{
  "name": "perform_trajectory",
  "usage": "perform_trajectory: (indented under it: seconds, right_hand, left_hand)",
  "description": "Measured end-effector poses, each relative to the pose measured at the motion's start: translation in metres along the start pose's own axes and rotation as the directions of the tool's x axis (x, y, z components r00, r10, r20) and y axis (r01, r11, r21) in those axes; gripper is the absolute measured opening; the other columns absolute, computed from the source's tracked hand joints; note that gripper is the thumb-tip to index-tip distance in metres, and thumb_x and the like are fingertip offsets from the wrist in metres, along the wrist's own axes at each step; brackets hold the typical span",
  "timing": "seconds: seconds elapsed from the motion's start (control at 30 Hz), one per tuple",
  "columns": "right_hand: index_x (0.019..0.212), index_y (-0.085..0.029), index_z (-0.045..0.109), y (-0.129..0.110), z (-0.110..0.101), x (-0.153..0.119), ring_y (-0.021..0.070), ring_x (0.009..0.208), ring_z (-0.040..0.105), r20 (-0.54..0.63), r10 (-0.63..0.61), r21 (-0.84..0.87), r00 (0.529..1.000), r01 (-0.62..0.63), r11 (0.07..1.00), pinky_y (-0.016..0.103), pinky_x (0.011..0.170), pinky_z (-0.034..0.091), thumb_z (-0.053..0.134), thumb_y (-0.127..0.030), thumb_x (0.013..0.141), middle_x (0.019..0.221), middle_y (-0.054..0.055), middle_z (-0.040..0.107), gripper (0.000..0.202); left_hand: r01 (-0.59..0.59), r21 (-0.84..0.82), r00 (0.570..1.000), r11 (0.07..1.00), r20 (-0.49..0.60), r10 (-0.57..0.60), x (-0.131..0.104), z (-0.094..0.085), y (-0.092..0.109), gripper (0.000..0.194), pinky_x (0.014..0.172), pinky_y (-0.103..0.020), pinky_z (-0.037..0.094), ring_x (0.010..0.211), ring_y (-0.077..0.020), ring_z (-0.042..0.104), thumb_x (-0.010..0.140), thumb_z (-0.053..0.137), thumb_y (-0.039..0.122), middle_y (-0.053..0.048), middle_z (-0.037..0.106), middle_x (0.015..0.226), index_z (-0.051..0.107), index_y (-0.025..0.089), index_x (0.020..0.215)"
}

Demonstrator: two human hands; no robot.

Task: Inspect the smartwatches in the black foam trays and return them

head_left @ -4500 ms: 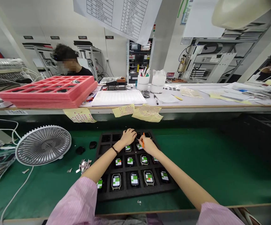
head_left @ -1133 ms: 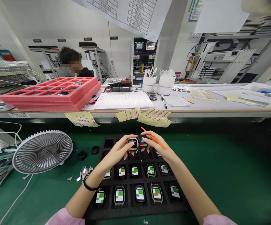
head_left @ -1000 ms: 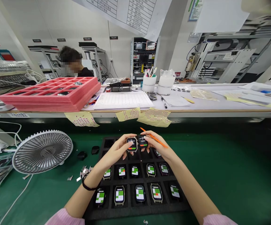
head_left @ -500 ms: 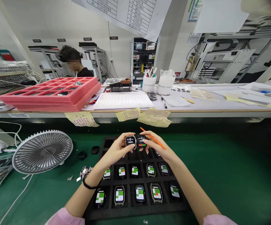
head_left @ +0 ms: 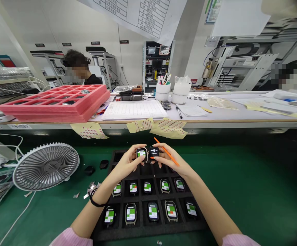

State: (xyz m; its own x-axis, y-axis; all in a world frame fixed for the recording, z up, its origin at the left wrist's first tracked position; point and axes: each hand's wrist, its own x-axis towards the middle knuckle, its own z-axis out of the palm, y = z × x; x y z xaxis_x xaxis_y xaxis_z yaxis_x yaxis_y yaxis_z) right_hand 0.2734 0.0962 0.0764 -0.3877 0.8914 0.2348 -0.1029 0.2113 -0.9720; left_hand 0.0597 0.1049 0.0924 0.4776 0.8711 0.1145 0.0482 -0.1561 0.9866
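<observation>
My left hand (head_left: 131,159) is closed around a light-framed smartwatch (head_left: 141,153), its thumb on the lit screen, which shows green and white blocks. In my right hand (head_left: 167,155) is a black smartwatch (head_left: 154,152) with white text on a dark screen; the thumb lies at its lower edge. An orange stick, perhaps a pen (head_left: 167,151), is tucked through the fingers of that hand. Both watches are held side by side above a black compartment tray (head_left: 148,233). Several strapless watches, such as a gold-framed one (head_left: 171,210), lie in its cells with lit screens.
A grey fan (head_left: 46,166) stands on the green mat to the left. Two small black pieces (head_left: 103,164) and silver scraps (head_left: 92,188) lie between fan and tray. Behind is a shelf with a pink foam tray (head_left: 53,112), paper sheets and white cups (head_left: 162,91). A person (head_left: 79,68) sits beyond.
The left watch's screen has switched from dark with text to green and white blocks. The right watch's screen has changed too. Both hands have shifted very slightly left.
</observation>
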Motion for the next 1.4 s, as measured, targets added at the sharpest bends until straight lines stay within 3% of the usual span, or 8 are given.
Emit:
perform_trajectory:
  seconds: [0.43, 0.67, 0.87, 1.07, 1.23, 1.4]
  right_hand:
    - [0.111, -0.024, 0.054, -0.009, 0.004, -0.002, 0.0167, 0.072, 0.068, -0.066, 0.032, -0.041, 0.997, -0.035, 0.999, 0.028, 0.057, 0.05, 0.061, -0.033, 0.086, 0.103, 0.005, 0.06, 0.027]
    - [0.105, -0.022, 0.057, -0.002, 0.004, 0.001, 0.0143, 0.061, 0.067, -0.138, 0.04, -0.024, 0.99, -0.044, 0.999, 0.024, 0.049, 0.048, 0.066, -0.038, 0.082, 0.089, 0.002, 0.061, 0.03]
    - [0.101, -0.022, 0.06, 0.0, 0.004, 0.002, 0.0162, 0.06, 0.067, -0.175, 0.07, 0.005, 0.982, -0.07, 0.998, 0.025, 0.048, 0.048, 0.058, -0.042, 0.087, 0.076, 0.0, 0.058, 0.024]
    - [0.107, -0.023, 0.058, -0.002, 0.001, 0.0, 0.0166, 0.065, 0.067, -0.145, 0.064, -0.045, 0.987, -0.071, 0.996, 0.027, 0.051, 0.049, 0.059, -0.038, 0.088, 0.085, 0.002, 0.06, 0.025]
    - [0.115, -0.024, 0.053, -0.001, -0.002, -0.001, 0.0143, 0.068, 0.066, -0.084, 0.048, -0.065, 0.995, -0.054, 0.996, 0.029, 0.057, 0.052, 0.065, -0.033, 0.083, 0.106, 0.006, 0.06, 0.035]
    - [0.113, -0.023, 0.053, 0.001, -0.001, 0.001, 0.018, 0.075, 0.069, -0.092, 0.052, -0.021, 0.994, -0.054, 0.998, 0.026, 0.053, 0.052, 0.07, -0.031, 0.078, 0.102, 0.006, 0.06, 0.039]
  left_hand:
    - [-0.001, 0.047, 1.0, 0.999, -0.003, 0.001, 0.0, -0.002, -0.003, 0.042, 0.043, -0.018, 0.039, 0.06, -0.0082, 0.048, 0.088, 0.054, 0.045, -0.003, 0.056, 0.094, 0.052, 0.023, 0.124]
    - [0.019, 0.007, 1.0, 1.0, -0.01, -0.019, 0.001, 0.0, 0.001, 0.043, 0.044, -0.018, 0.04, 0.064, -0.0099, 0.052, 0.089, 0.051, 0.048, -0.004, 0.057, 0.096, 0.055, 0.022, 0.122]
    - [0.048, 0.003, 0.997, 0.999, -0.058, -0.048, 0.002, 0.001, 0.002, 0.041, 0.042, -0.018, 0.039, 0.06, -0.0088, 0.052, 0.089, 0.05, 0.049, -0.005, 0.06, 0.097, 0.06, 0.02, 0.116]
    - [0.041, -0.024, 0.999, 0.999, -0.033, -0.041, 0.003, 0.0, -0.002, 0.043, 0.042, -0.018, 0.039, 0.068, -0.0126, 0.058, 0.089, 0.05, 0.045, -0.005, 0.058, 0.094, 0.055, 0.02, 0.123]
    - [0.03, -0.027, 1.0, 0.999, -0.002, -0.03, 0.001, 0.0, -0.004, 0.053, 0.046, -0.019, 0.04, 0.082, -0.0172, 0.06, 0.087, 0.057, 0.036, -0.007, 0.058, 0.1, 0.042, 0.022, 0.135]
    - [0.032, -0.006, 0.999, 0.999, 0.002, -0.032, 0.001, 0.001, -0.003, 0.055, 0.046, -0.019, 0.039, 0.083, -0.0174, 0.061, 0.084, 0.061, 0.036, -0.007, 0.059, 0.102, 0.043, 0.022, 0.134]
